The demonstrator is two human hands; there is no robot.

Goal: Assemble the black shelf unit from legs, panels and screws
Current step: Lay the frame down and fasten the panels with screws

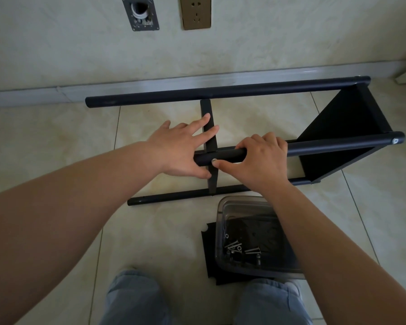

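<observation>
We find the shelf unit [338, 127] lying on its side on the floor [56, 127], with its legs running left to right, parallel to the wall, and one panel [333, 137] already fixed at the right-hand end. The near upper leg [326, 146] is the part in hand; its long axis points from the fitted panel leftward to a free end just under our hands. A second panel [209, 137] stands edge-on across that leg, close to its free end, and a screw head [213, 160] shows on the leg at that crossing. Our right hand [256, 156] is nearer the joint: its fingers [267, 139] curl over the top of the leg and the thumb lies along the near side, its tip touching the screw head. Our left hand [181, 148] is spread flat, fingers straight, resting against the panel's left face with the thumb below the leg; it grips nothing. We judge the next move to be seating this screw, which requires hole and panel edge held in line. The clear tray [244, 207] of spare screws [242, 248] sits on the floor just beside our right forearm.
</observation>
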